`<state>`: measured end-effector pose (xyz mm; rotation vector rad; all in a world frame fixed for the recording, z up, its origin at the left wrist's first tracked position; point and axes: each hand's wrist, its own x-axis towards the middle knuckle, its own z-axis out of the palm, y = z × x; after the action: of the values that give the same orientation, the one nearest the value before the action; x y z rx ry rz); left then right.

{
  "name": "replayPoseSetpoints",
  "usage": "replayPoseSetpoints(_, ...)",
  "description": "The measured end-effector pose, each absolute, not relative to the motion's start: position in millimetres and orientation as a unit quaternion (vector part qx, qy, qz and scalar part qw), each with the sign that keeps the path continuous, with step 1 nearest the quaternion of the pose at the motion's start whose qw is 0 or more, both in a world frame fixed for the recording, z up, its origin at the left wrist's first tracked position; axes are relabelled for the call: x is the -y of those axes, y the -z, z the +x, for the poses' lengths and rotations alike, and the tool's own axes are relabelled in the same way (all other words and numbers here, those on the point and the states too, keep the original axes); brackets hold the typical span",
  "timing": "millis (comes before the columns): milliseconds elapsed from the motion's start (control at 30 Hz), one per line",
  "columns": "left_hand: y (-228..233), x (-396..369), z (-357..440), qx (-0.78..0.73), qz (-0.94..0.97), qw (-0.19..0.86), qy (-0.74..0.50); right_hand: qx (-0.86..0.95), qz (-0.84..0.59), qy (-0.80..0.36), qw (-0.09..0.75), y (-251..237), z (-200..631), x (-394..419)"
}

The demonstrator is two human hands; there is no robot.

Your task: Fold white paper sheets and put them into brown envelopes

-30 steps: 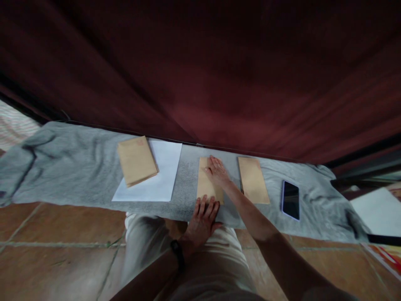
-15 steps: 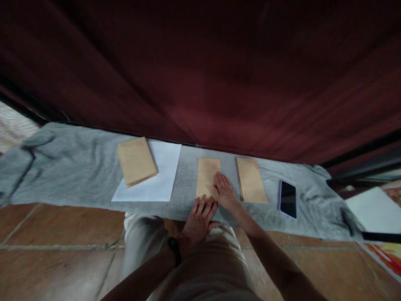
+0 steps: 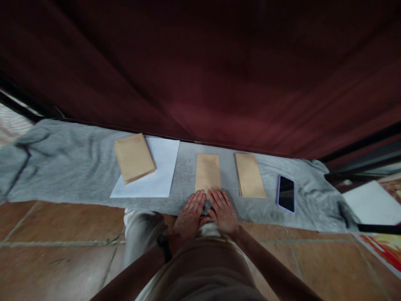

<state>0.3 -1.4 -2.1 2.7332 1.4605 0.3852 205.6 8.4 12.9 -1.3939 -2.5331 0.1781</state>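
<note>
The left hand (image 3: 189, 214) and right hand (image 3: 223, 211) lie flat side by side on the grey cloth (image 3: 72, 167), fingers extended and gripping nothing, fingertips touching the near edge of the middle brown envelope (image 3: 207, 172). A second envelope (image 3: 249, 180) lies to its right, beside a phone (image 3: 285, 193).

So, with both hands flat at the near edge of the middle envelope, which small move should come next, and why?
Probably lift the middle envelope by its near edge: the left hand and right hand lie open there, fingertips touching it, gripping nothing.
</note>
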Motion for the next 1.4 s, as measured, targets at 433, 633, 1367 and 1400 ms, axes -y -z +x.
replayPoseSetpoints(433,-10.0,1.4,-23.4,-0.493,0.862,0.002,-0.115,0.847,-0.506,-0.026,0.159,-4.9,206.1,11.0)
replayPoseSetpoints(633,-13.5,-5.2,1.0,-0.483,0.866,0.017,-0.129,0.834,-0.527,-0.013,0.16,-2.4,202.0,15.8)
replayPoseSetpoints(1367,-2.1,-10.0,-16.7,-0.422,0.901,0.014,-0.102,0.858,-0.489,-0.024,0.158,-12.2,215.7,4.0)
replayPoseSetpoints(1400,-2.5,-10.2,-17.1,-0.421,0.901,0.015,-0.101,0.861,-0.484,-0.023,0.155,-13.8,215.9,1.9)
